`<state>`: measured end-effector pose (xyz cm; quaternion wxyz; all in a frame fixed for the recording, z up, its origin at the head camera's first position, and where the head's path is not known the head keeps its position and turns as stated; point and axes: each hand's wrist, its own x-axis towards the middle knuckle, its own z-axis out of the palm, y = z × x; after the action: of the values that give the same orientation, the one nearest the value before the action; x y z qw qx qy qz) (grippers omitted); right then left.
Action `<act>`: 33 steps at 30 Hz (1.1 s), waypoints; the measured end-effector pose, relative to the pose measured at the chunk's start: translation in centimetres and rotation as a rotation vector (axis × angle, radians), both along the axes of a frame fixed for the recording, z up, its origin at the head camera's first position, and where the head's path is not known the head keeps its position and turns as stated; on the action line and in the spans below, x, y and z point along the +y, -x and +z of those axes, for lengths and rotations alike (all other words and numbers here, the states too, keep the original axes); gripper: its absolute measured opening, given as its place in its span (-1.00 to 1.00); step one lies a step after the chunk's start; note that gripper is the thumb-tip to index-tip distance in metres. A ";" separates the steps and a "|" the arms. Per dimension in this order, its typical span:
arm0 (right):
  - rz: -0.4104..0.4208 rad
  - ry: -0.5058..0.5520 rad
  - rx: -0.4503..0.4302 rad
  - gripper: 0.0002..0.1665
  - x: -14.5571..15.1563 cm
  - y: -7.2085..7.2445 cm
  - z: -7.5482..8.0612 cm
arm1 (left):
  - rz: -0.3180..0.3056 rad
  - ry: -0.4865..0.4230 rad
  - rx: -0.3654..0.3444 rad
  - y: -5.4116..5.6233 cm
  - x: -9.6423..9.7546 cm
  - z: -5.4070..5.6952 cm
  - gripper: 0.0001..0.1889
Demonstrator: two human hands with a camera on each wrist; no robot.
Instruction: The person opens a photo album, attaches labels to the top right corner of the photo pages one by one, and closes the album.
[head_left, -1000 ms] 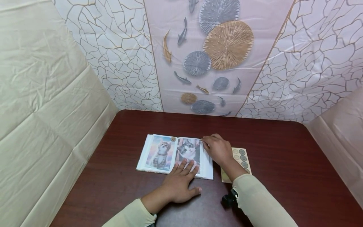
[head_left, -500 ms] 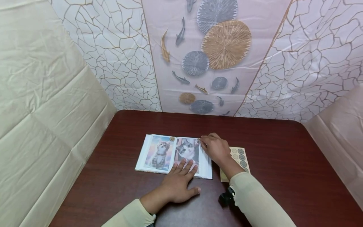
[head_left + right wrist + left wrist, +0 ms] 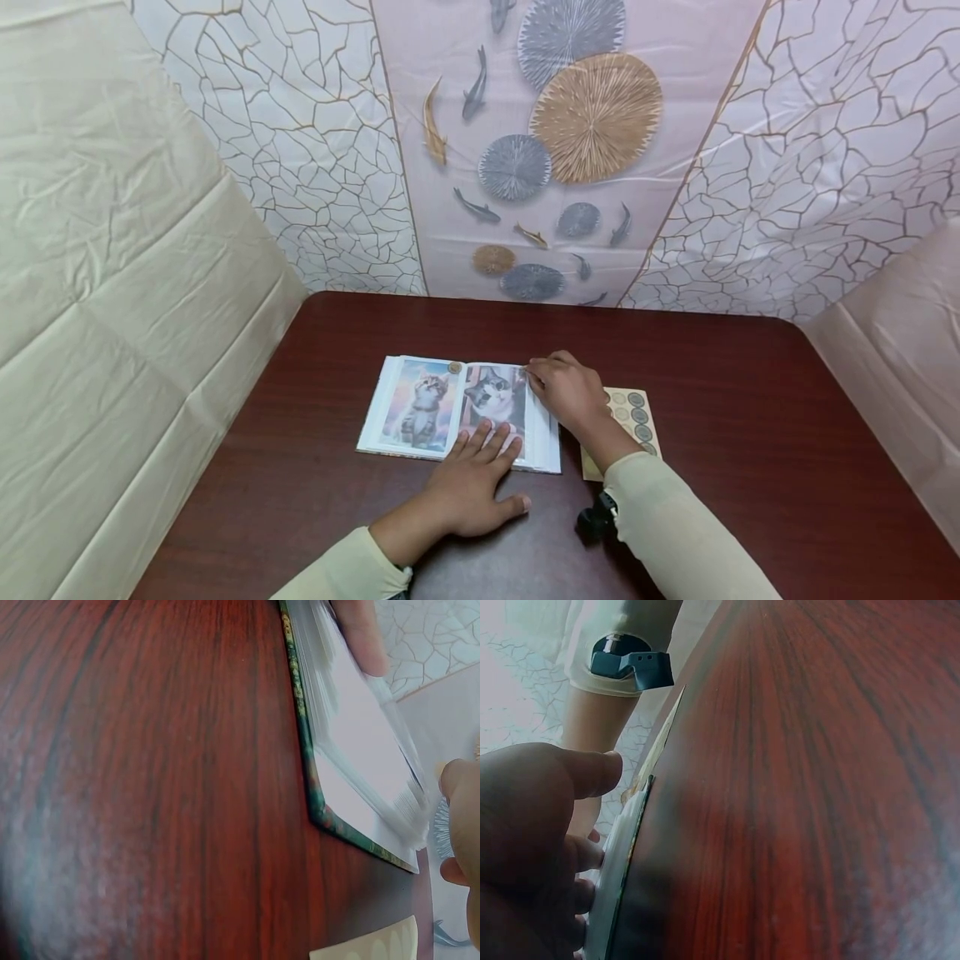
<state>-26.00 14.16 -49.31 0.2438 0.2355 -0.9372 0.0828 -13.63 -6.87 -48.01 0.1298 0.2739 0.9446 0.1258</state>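
A photo album (image 3: 546,454) lies open on the table, with a kitten picture (image 3: 423,408) on its left page and a grey-and-white cat picture (image 3: 491,396) on its right. A round gold sticker (image 3: 454,367) sits at the kitten picture's top right corner. My left hand (image 3: 474,487) rests with spread fingers on the lower part of the right page. At that page's top right corner, my right hand (image 3: 572,396) pinches a small tan sticker (image 3: 439,769), mostly hidden by the fingertips. Clear sleeves (image 3: 405,780) show in the right wrist view.
A sheet of round stickers (image 3: 643,417) in gold and grey lies right of the album, partly under my right forearm. A black wrist camera (image 3: 595,521) hangs at the right cuff. Patterned cloth (image 3: 480,275) stands behind the dark red table (image 3: 750,417).
The head view has shifted slightly. My right fingertips have settled a little at the page's top right corner; the left hand stays in place on the album.
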 end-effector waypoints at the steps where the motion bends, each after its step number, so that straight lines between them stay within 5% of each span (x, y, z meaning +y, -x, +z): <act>1: 0.000 0.001 -0.003 -0.76 0.0 0.0 0.0 | 0.000 0.000 0.000 0.0 0.0 0.0 -0.13; 33: -0.023 -0.017 -0.086 -0.84 -0.8 0.2 -0.7 | -0.009 -0.001 0.018 0.0 0.0 -0.1 -0.12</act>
<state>-26.25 13.32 -50.00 0.2021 0.2231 -0.9501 0.0821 -13.61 -6.88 -48.16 0.1219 0.2793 0.9444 0.1233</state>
